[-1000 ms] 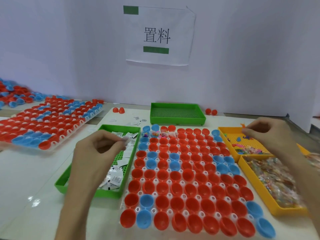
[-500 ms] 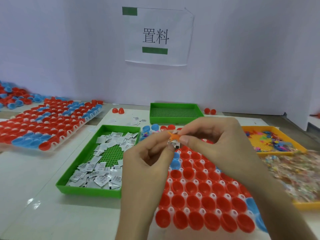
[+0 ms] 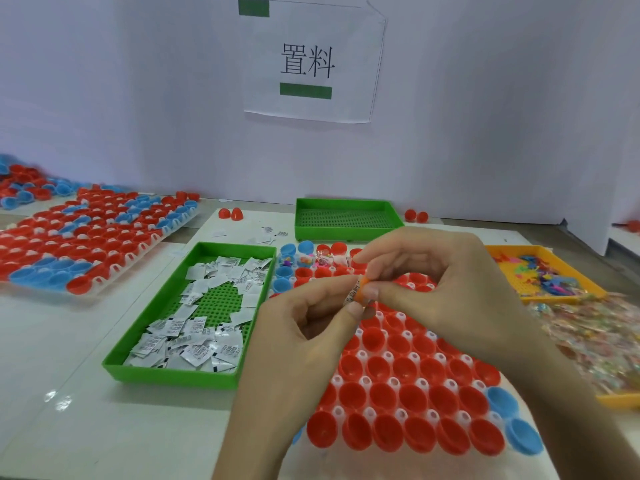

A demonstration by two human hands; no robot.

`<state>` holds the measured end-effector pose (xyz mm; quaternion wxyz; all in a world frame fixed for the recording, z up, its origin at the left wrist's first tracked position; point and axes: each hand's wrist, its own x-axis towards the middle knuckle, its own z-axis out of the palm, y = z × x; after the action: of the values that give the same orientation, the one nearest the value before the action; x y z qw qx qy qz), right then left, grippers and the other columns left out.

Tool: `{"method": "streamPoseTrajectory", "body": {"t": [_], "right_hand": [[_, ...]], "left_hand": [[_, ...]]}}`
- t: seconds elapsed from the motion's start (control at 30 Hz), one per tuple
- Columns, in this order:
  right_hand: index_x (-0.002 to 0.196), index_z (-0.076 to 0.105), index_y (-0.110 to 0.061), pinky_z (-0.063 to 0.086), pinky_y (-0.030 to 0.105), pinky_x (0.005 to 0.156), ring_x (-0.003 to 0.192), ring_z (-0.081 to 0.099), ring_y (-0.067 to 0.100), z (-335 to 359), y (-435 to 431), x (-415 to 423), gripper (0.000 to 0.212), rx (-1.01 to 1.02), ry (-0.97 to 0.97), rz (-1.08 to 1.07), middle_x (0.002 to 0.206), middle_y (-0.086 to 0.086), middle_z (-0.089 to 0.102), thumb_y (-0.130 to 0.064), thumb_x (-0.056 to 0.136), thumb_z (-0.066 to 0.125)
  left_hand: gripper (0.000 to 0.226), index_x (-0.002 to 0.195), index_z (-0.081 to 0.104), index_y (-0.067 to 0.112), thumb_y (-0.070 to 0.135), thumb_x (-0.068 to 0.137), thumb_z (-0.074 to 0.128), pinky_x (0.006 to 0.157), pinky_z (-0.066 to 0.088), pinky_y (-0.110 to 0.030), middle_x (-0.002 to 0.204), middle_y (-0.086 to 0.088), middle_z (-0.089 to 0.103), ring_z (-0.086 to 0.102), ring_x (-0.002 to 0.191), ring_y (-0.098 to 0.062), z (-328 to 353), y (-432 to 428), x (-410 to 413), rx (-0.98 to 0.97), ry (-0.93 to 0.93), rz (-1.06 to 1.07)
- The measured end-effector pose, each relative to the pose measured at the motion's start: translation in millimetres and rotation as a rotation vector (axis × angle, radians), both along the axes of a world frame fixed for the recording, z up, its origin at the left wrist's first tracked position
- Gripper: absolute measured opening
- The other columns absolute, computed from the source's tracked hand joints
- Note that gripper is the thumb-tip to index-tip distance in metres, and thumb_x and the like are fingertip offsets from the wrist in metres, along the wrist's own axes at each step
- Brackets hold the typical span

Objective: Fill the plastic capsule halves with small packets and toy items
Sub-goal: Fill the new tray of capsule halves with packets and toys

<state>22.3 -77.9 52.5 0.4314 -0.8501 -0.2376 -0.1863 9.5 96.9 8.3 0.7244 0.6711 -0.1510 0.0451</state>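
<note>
A white rack [image 3: 401,415] of red and blue capsule halves lies in front of me; a few halves [image 3: 313,260] in its far row hold items. Above the rack's middle, my left hand [image 3: 304,327] and my right hand [image 3: 436,289] meet, fingertips together. Between them they pinch a small white printed packet with an orange toy piece [image 3: 360,292]. A green tray [image 3: 156,372] of white packets [image 3: 194,348] sits left of the rack. On the right, an orange tray [image 3: 561,299] holds small coloured toy pieces [image 3: 543,277].
A second orange tray [image 3: 620,400] of clear wrapped items stands at the right edge. An empty green tray [image 3: 346,230] sits behind the rack. Another rack of capsule halves [image 3: 86,237] lies at the left. Loose red halves [image 3: 230,213] rest near the back wall.
My left hand left the packet tray and my right hand left the toy tray. Both came together over the rack, and now hold the packet and the orange piece jointly.
</note>
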Motion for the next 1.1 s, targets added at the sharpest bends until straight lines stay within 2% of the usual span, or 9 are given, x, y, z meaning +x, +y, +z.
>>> {"method": "streamPoseTrajectory", "body": {"t": [0.1,0.23,0.33,0.4,0.5,0.63,0.73,0.9,1.1], "right_hand": [[0.099,0.076,-0.03,0.057,0.025,0.081,0.087,0.072,0.01,-4,3,-1,0.03,0.0,-0.035,-0.007,0.085,-0.012,0.073,-0.011,0.077,0.083],[0.099,0.073,-0.039,0.05,0.013,0.077,0.089,0.068,0.006,-3,-13,7,0.015,-0.081,-0.118,-0.107,0.093,-0.021,0.071,-0.031,0.087,0.074],[0.089,0.072,-0.039,0.05,0.01,0.069,0.081,0.067,0.004,-4,-62,37,0.018,0.016,-0.089,-0.342,0.086,-0.021,0.072,-0.022,0.091,0.069],[0.088,0.072,-0.034,0.048,0.02,0.064,0.081,0.066,0.011,-14,-106,63,0.017,-0.045,0.03,-0.554,0.086,-0.013,0.073,-0.019,0.093,0.068],[0.101,0.075,-0.014,0.045,0.03,0.073,0.088,0.062,0.024,-45,-168,89,0.012,-0.244,0.395,-0.825,0.11,0.013,0.072,-0.021,0.092,0.07],[0.099,0.072,-0.015,0.048,0.039,0.084,0.103,0.059,0.028,-75,-196,91,0.023,-0.342,0.68,-0.858,0.109,0.01,0.066,-0.031,0.084,0.079],[0.08,0.072,-0.018,0.046,0.036,0.077,0.092,0.057,0.02,-81,-196,94,0.015,-0.317,0.642,-0.862,0.097,0.005,0.067,-0.028,0.079,0.084],[0.078,0.073,-0.021,0.046,0.031,0.063,0.079,0.056,0.009,-89,-193,93,0.011,-0.163,0.463,-0.867,0.089,-0.002,0.067,-0.021,0.078,0.084],[0.079,0.071,-0.021,0.048,0.035,0.07,0.082,0.061,0.018,-81,-191,89,0.008,0.133,0.137,-0.916,0.085,-0.001,0.069,-0.017,0.083,0.077]], "left_hand": [[0.023,0.099,0.078,0.024,0.009,0.082,0.078,0.076,0.057,-0.016,0.086,0.003,0.079,0.076,0.086,-0.011,-1,-3,1,-0.02,-0.009,0.033],[0.019,0.091,0.079,0.018,0.002,0.082,0.076,0.071,0.056,-0.015,0.08,-0.001,0.079,0.077,0.079,-0.015,-4,-4,2,-0.086,0.001,0.088],[0.019,0.096,0.077,0.012,0.0,0.082,0.075,0.069,0.055,-0.013,0.081,-0.003,0.079,0.077,0.079,-0.015,-5,0,4,-0.137,0.041,0.118],[0.019,0.096,0.077,0.011,0.0,0.081,0.075,0.068,0.055,-0.012,0.081,-0.003,0.079,0.077,0.079,-0.015,-4,1,4,-0.147,0.048,0.131],[0.018,0.094,0.077,0.011,0.0,0.081,0.076,0.067,0.055,-0.012,0.08,-0.003,0.079,0.077,0.079,-0.014,-4,1,4,-0.149,0.047,0.146],[0.02,0.099,0.076,0.009,0.002,0.08,0.077,0.068,0.055,-0.013,0.081,-0.002,0.079,0.077,0.079,-0.013,-7,0,6,-0.15,0.046,0.159],[0.022,0.1,0.076,0.009,0.003,0.079,0.078,0.07,0.055,-0.014,0.082,-0.003,0.079,0.077,0.081,-0.015,-10,-2,6,-0.141,0.054,0.138],[0.031,0.097,0.078,0.011,0.017,0.066,0.079,0.068,0.055,-0.014,0.081,-0.003,0.079,0.077,0.079,-0.016,-8,-4,4,-0.145,0.049,0.121],[0.023,0.095,0.078,0.011,0.008,0.073,0.079,0.068,0.055,-0.014,0.082,-0.004,0.079,0.076,0.079,-0.015,-7,-3,2,-0.132,0.033,0.135]]}}
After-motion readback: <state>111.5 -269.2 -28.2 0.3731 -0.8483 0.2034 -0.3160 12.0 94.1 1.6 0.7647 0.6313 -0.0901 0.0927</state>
